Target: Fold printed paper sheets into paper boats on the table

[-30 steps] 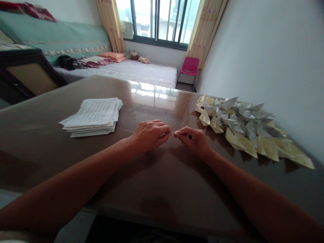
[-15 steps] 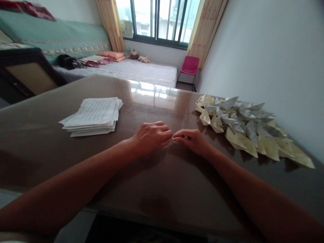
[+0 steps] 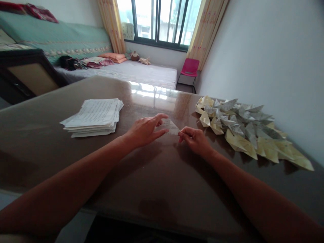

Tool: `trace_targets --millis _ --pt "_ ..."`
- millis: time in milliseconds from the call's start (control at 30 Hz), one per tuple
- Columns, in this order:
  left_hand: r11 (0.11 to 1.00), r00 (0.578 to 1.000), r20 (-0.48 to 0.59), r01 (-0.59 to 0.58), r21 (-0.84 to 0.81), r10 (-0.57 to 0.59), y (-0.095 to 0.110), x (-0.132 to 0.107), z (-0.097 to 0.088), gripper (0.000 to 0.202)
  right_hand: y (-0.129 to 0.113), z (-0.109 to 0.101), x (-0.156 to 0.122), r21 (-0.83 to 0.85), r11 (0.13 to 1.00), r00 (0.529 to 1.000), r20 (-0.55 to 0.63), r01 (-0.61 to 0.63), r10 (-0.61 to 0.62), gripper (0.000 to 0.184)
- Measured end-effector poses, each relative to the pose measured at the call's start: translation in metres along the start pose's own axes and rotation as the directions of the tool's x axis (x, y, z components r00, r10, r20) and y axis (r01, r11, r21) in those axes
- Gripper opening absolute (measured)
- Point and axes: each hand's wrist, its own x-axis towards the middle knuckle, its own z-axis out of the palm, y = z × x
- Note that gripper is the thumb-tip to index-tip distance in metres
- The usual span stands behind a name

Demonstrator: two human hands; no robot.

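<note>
Far left: a dark cabinet (image 3: 32, 79) with a paler door panel stands beyond the edge of the glossy brown surface (image 3: 141, 192). On the left part of the surface lies a stack of printed sheets (image 3: 95, 114), its edges uneven, the topmost sheet showing lines of text. Behind, below the window (image 3: 158, 22), is a bed (image 3: 152, 72) with a pale cover.

Centre: the left hand (image 3: 143, 131) has its grip open, thumb and forefinger parted about the left portion of a small folded paper (image 3: 172, 129); whether they touch it cannot be told. The paper, printed and with a slanting upper right edge, is between the two hands, over the middle of the surface. The right hand (image 3: 196, 140) has its grip closed on the paper's right corner, pinched between thumb and fingers. Beyond the surface stands a pink chair (image 3: 190, 66).

Right: a cluster of folded paper shapes (image 3: 243, 125), pointed, some yellowish and others grey-white with print, crowds the surface near the white wall (image 3: 273, 54).
</note>
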Motion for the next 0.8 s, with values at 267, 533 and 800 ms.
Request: trace_targets --millis 267,533,800 --pt "0.934 0.981 0.185 0.119 -0.337 -0.059 -0.031 0.012 0.017 0.029 0.012 -0.002 0.004 0.012 0.992 0.992 0.042 -0.123 0.122 0.028" --pt "0.721 0.883 0.466 0.355 -0.595 -0.050 -0.034 0.014 0.013 0.036 0.018 -0.003 0.005 -0.041 0.996 0.992 0.095 -0.081 0.084 0.026" --pt "0.493 0.820 0.564 0.533 -0.687 -0.101 -0.037 0.011 0.010 0.056 0.015 -0.007 0.004 0.005 0.996 0.987 0.134 -0.087 0.086 0.026"
